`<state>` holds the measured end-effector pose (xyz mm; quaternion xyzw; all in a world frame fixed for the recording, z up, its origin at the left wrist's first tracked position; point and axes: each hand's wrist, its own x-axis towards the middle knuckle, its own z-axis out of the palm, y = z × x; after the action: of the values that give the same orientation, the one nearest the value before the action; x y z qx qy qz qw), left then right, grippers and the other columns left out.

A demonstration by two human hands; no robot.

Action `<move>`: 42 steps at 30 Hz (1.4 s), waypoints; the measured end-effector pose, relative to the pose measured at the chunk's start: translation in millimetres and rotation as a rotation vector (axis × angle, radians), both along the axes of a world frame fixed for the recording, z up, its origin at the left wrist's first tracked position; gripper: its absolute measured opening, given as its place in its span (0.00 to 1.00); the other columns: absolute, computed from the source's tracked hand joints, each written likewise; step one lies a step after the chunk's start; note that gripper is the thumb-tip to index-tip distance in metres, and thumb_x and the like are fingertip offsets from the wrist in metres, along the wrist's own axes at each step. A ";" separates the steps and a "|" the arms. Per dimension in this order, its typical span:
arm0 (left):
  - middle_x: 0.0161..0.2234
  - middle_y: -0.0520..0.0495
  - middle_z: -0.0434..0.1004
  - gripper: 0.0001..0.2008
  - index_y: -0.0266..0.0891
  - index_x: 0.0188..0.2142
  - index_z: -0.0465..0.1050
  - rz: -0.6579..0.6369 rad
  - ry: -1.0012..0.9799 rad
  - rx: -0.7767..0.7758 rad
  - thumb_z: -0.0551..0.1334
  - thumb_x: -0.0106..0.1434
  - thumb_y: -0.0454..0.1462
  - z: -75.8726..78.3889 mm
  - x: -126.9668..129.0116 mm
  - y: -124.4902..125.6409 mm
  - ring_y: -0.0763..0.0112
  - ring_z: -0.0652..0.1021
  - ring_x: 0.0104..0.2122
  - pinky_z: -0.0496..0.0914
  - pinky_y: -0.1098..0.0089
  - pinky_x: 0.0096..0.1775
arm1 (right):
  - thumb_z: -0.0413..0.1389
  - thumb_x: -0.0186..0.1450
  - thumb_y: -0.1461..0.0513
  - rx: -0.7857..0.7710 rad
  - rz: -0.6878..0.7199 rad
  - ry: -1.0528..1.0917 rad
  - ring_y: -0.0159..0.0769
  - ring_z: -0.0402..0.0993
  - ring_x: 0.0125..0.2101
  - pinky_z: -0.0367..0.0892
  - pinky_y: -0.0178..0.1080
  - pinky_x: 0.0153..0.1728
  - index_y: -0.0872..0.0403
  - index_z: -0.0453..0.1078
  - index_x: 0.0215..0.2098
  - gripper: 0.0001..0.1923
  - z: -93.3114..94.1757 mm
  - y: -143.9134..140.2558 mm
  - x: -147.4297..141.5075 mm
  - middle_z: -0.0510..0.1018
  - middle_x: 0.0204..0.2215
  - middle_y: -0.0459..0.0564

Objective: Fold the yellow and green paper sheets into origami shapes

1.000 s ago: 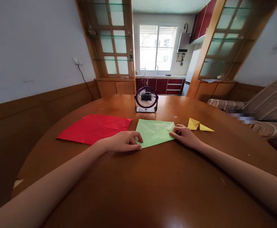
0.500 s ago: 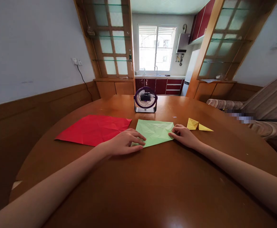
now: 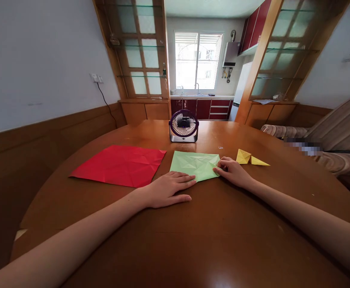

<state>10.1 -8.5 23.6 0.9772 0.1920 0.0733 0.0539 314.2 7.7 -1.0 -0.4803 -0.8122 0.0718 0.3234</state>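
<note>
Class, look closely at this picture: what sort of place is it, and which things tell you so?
Probably a home's dining area opening onto a kitchen: a big wooden table in front, a tap beneath the window, and dark red kitchen cabinets beyond.

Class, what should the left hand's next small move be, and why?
Perhaps smooth lightly along the near edge of the green paper with the left hand: it overlaps that edge, the sheet shows creases, and the right hand is at the sheet's right side.
</note>
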 end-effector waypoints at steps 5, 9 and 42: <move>0.64 0.43 0.61 0.29 0.46 0.66 0.56 0.026 -0.007 0.072 0.48 0.71 0.53 -3.2 4.8 -1.4 0.53 0.64 0.60 0.57 0.54 0.60 | 0.52 0.67 0.52 -0.010 -0.021 0.072 0.35 0.64 0.28 0.60 0.38 0.30 0.53 0.65 0.24 0.17 0.7 -2.0 -2.4 0.68 0.28 0.48; 0.61 0.42 0.65 0.26 0.47 0.63 0.62 0.045 -0.034 0.056 0.48 0.71 0.53 -4.7 9.8 -2.2 0.53 0.66 0.58 0.58 0.53 0.58 | 0.52 0.67 0.51 0.032 -0.042 0.133 0.35 0.65 0.29 0.61 0.38 0.30 0.53 0.66 0.27 0.17 0.9 -3.8 -3.7 0.71 0.31 0.49; 0.65 0.54 0.59 0.29 0.41 0.17 0.72 0.195 0.027 -0.355 0.55 0.66 0.55 42.3 -46.1 8.5 0.53 0.49 0.68 0.57 0.49 0.62 | 0.53 0.66 0.52 -0.081 0.019 0.098 0.36 0.69 0.32 0.64 0.41 0.37 0.54 0.69 0.26 0.16 -1.8 2.2 4.3 0.72 0.33 0.50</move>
<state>-36.0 0.1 65.8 0.9299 0.2965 0.0303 0.2156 318.5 9.9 -2.8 -0.4812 -0.7963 0.1310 0.3423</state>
